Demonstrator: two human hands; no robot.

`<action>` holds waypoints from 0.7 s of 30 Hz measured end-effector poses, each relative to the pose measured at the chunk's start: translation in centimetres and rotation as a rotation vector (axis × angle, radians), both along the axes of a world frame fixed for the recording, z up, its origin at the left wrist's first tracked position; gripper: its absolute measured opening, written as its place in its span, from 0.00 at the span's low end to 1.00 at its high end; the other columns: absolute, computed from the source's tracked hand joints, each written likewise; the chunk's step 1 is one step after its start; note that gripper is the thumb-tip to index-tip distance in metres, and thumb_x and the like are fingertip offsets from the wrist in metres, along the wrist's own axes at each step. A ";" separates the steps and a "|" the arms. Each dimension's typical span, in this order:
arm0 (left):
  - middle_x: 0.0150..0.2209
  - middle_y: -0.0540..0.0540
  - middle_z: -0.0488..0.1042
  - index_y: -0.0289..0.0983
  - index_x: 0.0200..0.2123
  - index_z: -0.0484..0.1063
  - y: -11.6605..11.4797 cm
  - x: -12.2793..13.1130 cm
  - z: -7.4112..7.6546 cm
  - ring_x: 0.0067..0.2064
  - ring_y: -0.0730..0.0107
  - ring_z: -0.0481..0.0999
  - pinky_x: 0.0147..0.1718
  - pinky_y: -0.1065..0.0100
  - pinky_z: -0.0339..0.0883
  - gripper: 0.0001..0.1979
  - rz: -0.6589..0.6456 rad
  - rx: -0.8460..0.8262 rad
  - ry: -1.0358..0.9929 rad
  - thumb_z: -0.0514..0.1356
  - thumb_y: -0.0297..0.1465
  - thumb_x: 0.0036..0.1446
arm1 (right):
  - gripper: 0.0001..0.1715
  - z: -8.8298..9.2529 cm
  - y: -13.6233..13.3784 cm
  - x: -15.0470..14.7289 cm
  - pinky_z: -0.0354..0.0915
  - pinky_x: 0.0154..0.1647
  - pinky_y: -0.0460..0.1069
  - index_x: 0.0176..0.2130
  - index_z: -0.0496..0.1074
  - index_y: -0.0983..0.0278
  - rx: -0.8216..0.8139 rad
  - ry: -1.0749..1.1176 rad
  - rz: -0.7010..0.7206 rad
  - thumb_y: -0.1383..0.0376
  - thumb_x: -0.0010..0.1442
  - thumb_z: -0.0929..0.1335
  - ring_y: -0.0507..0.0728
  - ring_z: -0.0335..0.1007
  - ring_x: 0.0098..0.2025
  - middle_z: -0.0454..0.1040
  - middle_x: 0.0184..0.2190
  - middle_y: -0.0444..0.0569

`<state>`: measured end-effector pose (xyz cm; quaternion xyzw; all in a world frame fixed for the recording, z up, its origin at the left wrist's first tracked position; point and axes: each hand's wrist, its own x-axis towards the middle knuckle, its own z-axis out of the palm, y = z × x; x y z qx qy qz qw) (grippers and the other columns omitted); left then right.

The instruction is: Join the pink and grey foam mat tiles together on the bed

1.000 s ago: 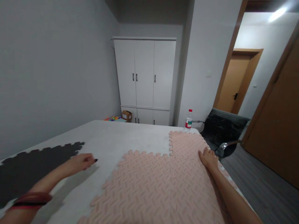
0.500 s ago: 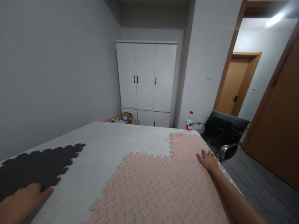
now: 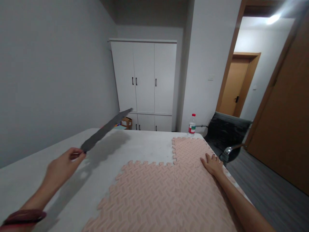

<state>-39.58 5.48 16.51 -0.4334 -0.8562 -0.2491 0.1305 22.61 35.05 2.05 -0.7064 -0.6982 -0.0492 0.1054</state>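
My left hand [image 3: 63, 164] grips the near corner of a dark grey foam puzzle mat [image 3: 106, 130] and holds it up off the white table [image 3: 135, 143], seen almost edge-on and pointing towards the wardrobe. My right hand [image 3: 212, 163] lies flat, fingers spread, on the right side of the joined pink foam mats [image 3: 164, 193] that cover the table's near right part. A dark red band is on my left wrist.
A water bottle [image 3: 191, 125] with a red cap stands at the table's far right corner. A black office chair [image 3: 228, 135] is just right of the table. Behind are a white wardrobe [image 3: 145, 82], a cardboard box [image 3: 126, 122] on the floor, and wooden doors at the right.
My left hand went to the grey mat lying flat at the table's left, took hold of it and lifted it into the air. My right hand stayed pressed on the pink mats.
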 end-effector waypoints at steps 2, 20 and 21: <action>0.42 0.53 0.74 0.43 0.42 0.61 3.6 2.5 -0.9 0.44 0.73 0.72 0.43 0.73 0.62 0.16 -0.207 0.005 -0.016 0.46 0.44 0.54 | 0.42 0.0 0.0 -0.1 0.44 0.53 0.68 0.60 0.56 0.57 0.005 0.003 -0.001 0.38 0.56 0.49 0.71 0.46 0.60 0.54 0.59 0.61; 0.37 0.48 0.69 0.35 0.37 0.67 13.2 9.8 -8.3 0.40 0.68 0.69 0.43 0.59 0.64 0.12 -0.572 -0.272 0.143 0.55 0.38 0.58 | 0.35 2.3 -1.8 -1.5 0.39 0.57 0.70 0.59 0.57 0.68 0.088 0.108 0.094 0.50 0.61 0.54 0.70 0.42 0.63 0.47 0.63 0.64; 0.37 0.48 0.69 0.35 0.37 0.68 13.3 9.9 -8.2 0.40 0.68 0.69 0.43 0.59 0.64 0.11 -0.571 -0.276 0.150 0.55 0.38 0.57 | 0.34 2.8 -2.1 -2.2 0.38 0.58 0.69 0.59 0.56 0.69 0.093 0.120 0.147 0.52 0.62 0.54 0.69 0.41 0.63 0.46 0.63 0.64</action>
